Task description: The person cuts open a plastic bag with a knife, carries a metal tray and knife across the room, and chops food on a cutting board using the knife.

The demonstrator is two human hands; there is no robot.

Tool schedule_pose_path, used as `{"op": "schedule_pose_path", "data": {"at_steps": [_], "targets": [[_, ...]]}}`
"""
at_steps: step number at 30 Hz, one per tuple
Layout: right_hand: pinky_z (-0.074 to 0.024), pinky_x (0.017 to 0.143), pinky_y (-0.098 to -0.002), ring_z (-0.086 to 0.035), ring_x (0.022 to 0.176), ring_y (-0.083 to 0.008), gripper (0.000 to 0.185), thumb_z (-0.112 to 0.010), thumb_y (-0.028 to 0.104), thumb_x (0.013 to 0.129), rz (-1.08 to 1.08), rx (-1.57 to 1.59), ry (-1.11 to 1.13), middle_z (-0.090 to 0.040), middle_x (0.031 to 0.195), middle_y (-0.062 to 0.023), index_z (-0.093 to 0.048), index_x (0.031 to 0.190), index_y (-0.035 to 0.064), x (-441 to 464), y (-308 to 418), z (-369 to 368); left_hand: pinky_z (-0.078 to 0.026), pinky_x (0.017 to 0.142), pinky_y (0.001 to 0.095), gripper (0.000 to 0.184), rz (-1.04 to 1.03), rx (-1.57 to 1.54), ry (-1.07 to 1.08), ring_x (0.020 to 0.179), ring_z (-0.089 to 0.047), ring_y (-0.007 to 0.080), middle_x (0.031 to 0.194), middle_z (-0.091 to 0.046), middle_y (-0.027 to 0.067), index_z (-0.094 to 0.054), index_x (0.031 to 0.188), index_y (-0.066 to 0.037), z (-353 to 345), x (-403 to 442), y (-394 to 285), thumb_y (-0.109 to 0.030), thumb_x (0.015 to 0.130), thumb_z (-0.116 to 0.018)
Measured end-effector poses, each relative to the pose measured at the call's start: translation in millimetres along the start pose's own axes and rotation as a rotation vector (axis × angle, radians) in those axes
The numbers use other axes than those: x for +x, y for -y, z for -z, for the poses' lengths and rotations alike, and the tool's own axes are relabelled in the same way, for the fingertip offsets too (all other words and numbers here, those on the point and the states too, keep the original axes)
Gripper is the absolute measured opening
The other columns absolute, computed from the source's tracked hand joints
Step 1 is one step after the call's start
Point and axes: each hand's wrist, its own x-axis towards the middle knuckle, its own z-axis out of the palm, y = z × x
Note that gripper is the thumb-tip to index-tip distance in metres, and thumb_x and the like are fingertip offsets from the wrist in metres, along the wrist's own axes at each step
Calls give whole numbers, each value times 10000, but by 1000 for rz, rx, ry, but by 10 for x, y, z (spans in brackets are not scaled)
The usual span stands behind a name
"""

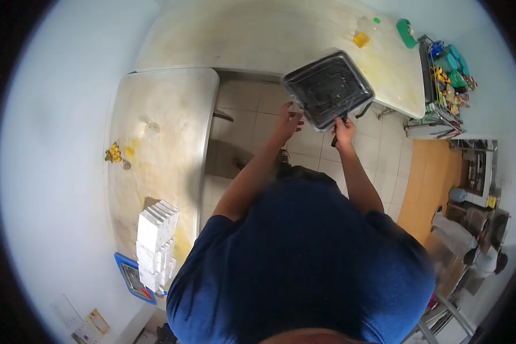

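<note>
A black square tray (328, 89) with a shiny, clear-looking rim and small crumb-like bits on it is held tilted in front of me, above the floor gap by the tables. My right hand (344, 132) is closed at its near corner. A dark handle-like piece (334, 140) sticks out below those fingers; whether it belongs to the tray I cannot tell. My left hand (290, 121) is beside the tray's left edge, fingers apart, with nothing visible in them. Whether its fingertips touch the edge is unclear.
A long table (246, 40) runs behind the tray, bearing a bottle with yellow liquid (361, 39) and a green tape dispenser (407, 33). On the left table (166, 103) are bananas (113, 152) and stacked white boxes (156, 243). A loaded rack (450, 74) stands right. Another person (456, 235) is at far right.
</note>
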Motion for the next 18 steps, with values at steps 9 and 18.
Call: {"op": "schedule_pose_path", "data": {"at_steps": [9, 18], "targets": [[-353, 351, -263, -537, 465, -153, 197, -683, 93, 879, 41, -16, -272, -584, 680, -68, -506, 796, 70, 1107, 330, 895, -507, 740, 351, 670, 104, 184, -178, 877, -612, 194, 1036, -630, 111, -257, 1463, -161, 1235, -326, 1403, -351, 943, -634], [-345, 351, -297, -523, 450, -173, 152, -659, 90, 890, -65, -18, -429, -588, 658, -100, -525, 867, 22, 2116, 451, 1546, -445, 534, 293, 494, 412, -189, -458, 645, -544, 133, 803, -546, 31, -343, 1346, -157, 1521, -1195, 1451, -218, 945, -625]]}}
